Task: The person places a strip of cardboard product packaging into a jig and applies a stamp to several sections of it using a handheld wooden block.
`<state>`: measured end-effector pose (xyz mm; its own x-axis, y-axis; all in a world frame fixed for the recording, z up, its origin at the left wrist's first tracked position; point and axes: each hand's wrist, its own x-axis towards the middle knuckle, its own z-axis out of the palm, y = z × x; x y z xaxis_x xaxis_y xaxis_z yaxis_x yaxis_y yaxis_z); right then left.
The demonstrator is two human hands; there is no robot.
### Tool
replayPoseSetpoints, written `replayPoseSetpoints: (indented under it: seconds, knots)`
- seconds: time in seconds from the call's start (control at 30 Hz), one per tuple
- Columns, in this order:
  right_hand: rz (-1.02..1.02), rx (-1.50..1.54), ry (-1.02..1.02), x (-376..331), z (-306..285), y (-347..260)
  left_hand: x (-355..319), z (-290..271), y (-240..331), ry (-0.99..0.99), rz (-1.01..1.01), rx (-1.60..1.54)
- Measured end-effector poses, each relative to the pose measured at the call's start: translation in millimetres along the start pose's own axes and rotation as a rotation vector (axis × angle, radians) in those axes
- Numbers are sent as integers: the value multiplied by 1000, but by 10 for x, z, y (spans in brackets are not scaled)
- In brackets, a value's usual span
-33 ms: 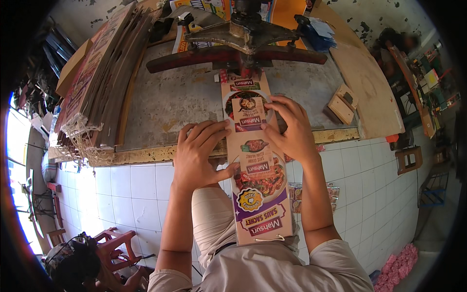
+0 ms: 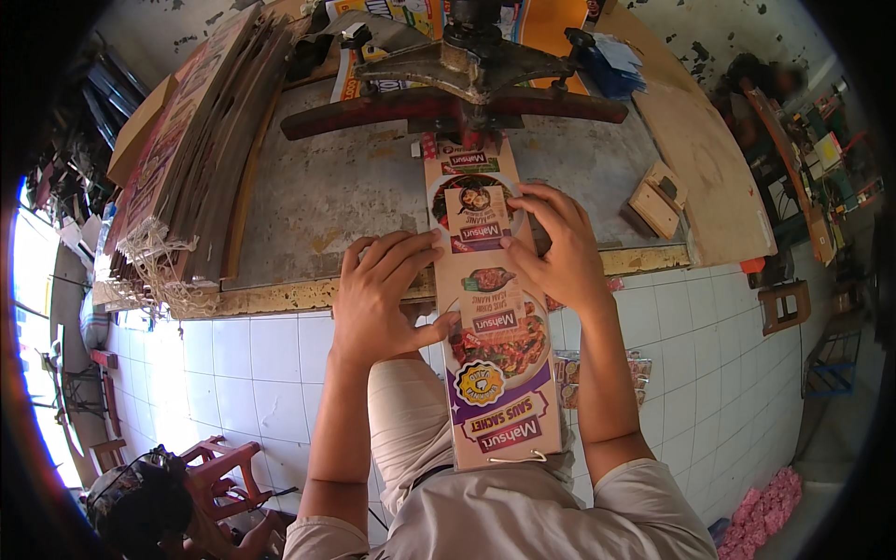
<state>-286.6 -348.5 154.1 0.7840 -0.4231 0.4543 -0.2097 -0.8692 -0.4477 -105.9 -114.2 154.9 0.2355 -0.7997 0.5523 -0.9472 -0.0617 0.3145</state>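
Note:
A long brown cardboard strip [image 2: 509, 378], printed with food pictures and purple bands, runs from beneath the press toward my lap. At its near end is a pale cord loop [image 2: 516, 457]. My left hand [image 2: 381, 294] holds its left edge, fingers curled and thumb lying on the face. On the right edge rests my right hand [image 2: 555, 243], its index finger and thumb gripping from above. Between my fingertips is a smaller brown rectangle [image 2: 478, 219]; whether it is separate or printed, I cannot tell. The strip's far end is partly hidden under the dark metal press [image 2: 467, 70].
Stacked flat boards [image 2: 201, 140] stand on the table's left, with frayed string [image 2: 154, 257] at their near end. A wooden block [image 2: 656, 201] sits on the right. Below left are a red stool [image 2: 224, 467] and a person [image 2: 140, 499]; a pink heap [image 2: 763, 509] lies lower right.

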Motion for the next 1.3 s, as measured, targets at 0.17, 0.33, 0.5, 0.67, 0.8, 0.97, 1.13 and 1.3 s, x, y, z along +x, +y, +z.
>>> replayPoseSetpoints:
  seconds: [0.17,0.33,0.5,0.67,0.8,0.97,1.13,1.3]
  knots:
    - [5,-2,0,-2,3,-7,-18,10,-14,-6,-13,4]
    - [5,-2,3,-4,1,-1,9,-16,9,0,2,0]
    - [8,7,2,-4,2,-6,5,-19,8,2,-2,-6]
    - [13,11,-1,-6,2,-5,7,-11,12,-5,-8,-9]
    - [-2,14,-3,5,-4,-5,-10,-1,-11,-17,-12,-1]
    - [-12,13,-6,8,-12,4,7,-16,1,-14,-6,0]
    - [-14,16,1,2,-6,6,6,-18,6,-16,-1,1]
    - [-11,13,0,13,-1,-6,2,-11,-2,-11,-4,8]
